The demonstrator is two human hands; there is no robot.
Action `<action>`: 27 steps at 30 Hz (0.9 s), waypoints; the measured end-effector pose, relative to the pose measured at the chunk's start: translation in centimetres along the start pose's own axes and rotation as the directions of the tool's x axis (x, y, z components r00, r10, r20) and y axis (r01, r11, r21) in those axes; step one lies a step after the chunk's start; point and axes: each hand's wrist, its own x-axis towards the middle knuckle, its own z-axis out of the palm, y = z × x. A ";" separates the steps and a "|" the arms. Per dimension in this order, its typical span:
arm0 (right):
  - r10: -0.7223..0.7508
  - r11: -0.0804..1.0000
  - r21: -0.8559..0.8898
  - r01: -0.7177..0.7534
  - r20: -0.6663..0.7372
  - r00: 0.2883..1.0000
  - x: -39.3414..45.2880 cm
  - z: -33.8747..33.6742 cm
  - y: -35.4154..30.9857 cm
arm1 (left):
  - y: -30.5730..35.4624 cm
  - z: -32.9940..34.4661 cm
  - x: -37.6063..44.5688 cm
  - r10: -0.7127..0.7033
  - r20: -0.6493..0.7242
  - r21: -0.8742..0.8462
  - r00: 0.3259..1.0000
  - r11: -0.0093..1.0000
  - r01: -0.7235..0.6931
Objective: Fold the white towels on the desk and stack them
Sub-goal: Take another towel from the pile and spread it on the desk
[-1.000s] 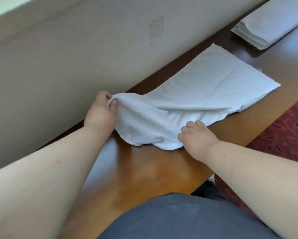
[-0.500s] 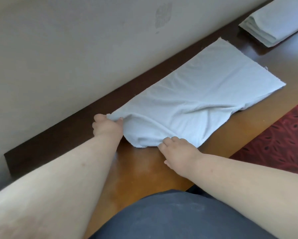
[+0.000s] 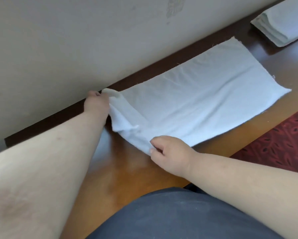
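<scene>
A white towel (image 3: 201, 99) is lying spread across the middle of the frame on the brown wooden desk (image 3: 113, 173), its long upper edge running close along the beige wall (image 3: 58, 49) and its far corner reaching toward the right of the frame. Most of the cloth is resting flat; the lower-left end is bunching into soft folds between the two hands.

The left hand (image 3: 97, 103), at centre left, is pinching the towel's upper-left corner right beside the dark strip at the foot of the wall, with a small flap of cloth curling up over its fingers. The right hand (image 3: 168, 152), below centre, is pinching the towel's lower-left corner between thumb and curled fingers, holding that edge slightly off the desk. Both bare forearms are stretching in from the bottom of the frame, over a dark grey garment (image 3: 170, 214) filling the bottom centre.

In the upper right corner, well apart from the spread towel, a stack of folded white towels (image 3: 282, 21) is sitting on the desk. A red patterned carpet (image 3: 282, 147) is showing past the desk's edge at the right.
</scene>
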 end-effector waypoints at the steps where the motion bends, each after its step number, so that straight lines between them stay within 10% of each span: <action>1: -0.045 0.998 -0.044 0.047 0.029 0.999 0.1 0.4 -0.3 | -0.2 -0.5 0.2 0.037 -0.028 -0.010 0.999 0.999 -0.037; 7: -0.010 0.878 -0.433 0.204 0.409 0.912 1.4 3.3 0.4 | -4.6 -1.6 0.0 0.056 0.185 0.255 0.981 0.961 -0.103; 15: 0.008 0.865 -0.490 0.109 0.230 0.973 4.0 6.0 -1.9 | -6.8 -1.3 -0.4 0.040 0.191 0.284 0.981 0.954 -0.094; 20: 0.208 0.939 -0.318 -0.128 0.232 0.950 6.9 7.2 -3.2 | -7.2 -1.4 -0.2 0.031 0.211 0.265 0.977 0.960 -0.088; 27: 0.077 0.982 -0.186 0.035 0.562 0.823 5.0 6.4 -4.5 | -8.2 -1.4 0.5 0.080 0.020 0.104 0.997 0.991 -0.082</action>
